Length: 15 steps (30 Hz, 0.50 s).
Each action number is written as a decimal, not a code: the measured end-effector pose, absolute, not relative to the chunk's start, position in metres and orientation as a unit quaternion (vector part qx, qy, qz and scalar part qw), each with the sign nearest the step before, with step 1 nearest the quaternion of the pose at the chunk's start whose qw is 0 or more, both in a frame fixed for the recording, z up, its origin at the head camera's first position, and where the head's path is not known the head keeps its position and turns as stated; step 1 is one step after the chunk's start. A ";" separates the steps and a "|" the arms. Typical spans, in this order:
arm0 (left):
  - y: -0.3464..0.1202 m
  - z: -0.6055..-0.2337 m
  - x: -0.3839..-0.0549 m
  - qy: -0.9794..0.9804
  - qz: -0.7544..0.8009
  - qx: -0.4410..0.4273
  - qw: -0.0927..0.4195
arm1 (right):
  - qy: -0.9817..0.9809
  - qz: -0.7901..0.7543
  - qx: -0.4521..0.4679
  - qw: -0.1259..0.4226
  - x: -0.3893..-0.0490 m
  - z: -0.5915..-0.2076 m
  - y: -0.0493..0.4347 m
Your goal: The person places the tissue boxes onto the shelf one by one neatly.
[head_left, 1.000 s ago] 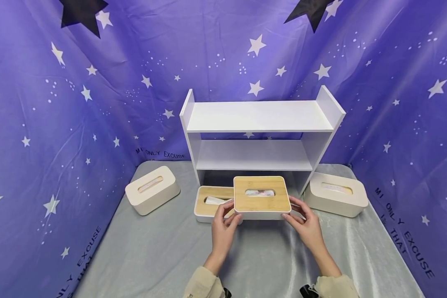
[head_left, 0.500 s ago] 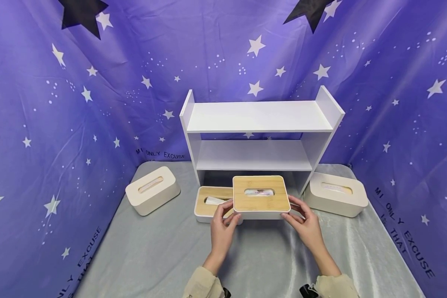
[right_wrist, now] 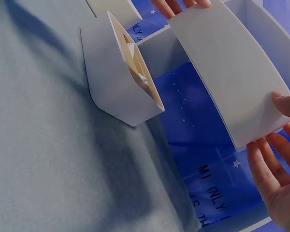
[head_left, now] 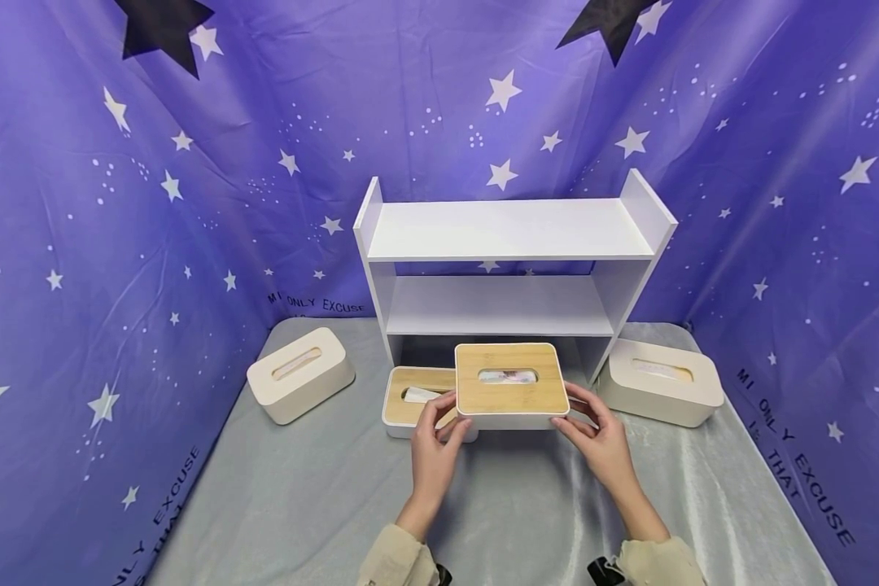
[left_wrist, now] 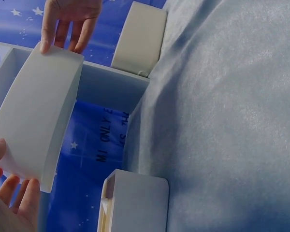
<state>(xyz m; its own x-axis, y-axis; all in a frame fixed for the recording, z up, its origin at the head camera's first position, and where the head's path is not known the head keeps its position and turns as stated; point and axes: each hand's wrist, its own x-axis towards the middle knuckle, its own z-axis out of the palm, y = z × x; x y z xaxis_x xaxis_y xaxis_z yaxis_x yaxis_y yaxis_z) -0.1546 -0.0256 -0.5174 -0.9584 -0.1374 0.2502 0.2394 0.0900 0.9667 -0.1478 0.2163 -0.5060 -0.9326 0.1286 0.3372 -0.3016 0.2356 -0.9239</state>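
Note:
A tissue box with a bamboo lid [head_left: 513, 399] and white sides is held up off the table between both hands. My left hand [head_left: 434, 468] grips its left end, thumb at the front and fingers along the side. At the opposite end my right hand [head_left: 606, 452] grips it the same way. The wrist views show the white front wall [left_wrist: 36, 113] of this box and the digits at each end. Behind and left of it, on the table, stands a second bamboo-lidded tissue box [head_left: 399, 407] with white tissue in its slot, partly covered by the left hand and the held box.
A white shelf unit [head_left: 513, 229] stands behind the held box. One cream tissue box [head_left: 300, 374] sits at the left of the table, another cream tissue box [head_left: 662, 382] at the right beside the shelf. Purple starry cloth [head_left: 439, 122] surrounds the grey-covered table [head_left: 300, 505].
Both hands and the held tissue box have shifted very slightly left and up. The shelf and the other boxes stay where they were.

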 end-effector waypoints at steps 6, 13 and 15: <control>-0.028 -0.497 -0.147 -0.729 -0.669 -0.039 0.137 | -0.767 0.614 0.056 0.175 -0.149 -0.504 0.214; -0.029 -0.485 -0.143 -0.717 -0.680 -0.045 0.148 | -0.767 0.614 0.059 0.176 -0.151 -0.500 0.212; -0.030 -0.494 -0.148 -0.717 -0.678 -0.047 0.153 | -0.767 0.615 0.060 0.174 -0.152 -0.499 0.211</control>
<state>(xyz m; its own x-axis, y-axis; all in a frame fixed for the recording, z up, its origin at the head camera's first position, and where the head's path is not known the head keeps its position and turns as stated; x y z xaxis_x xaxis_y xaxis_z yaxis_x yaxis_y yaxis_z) -0.1481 -0.0301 -0.4944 -0.9486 -0.1412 0.2833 0.2749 0.0762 0.9585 -0.1518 0.2111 -0.4990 -0.9321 0.1228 0.3408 -0.3059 0.2368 -0.9221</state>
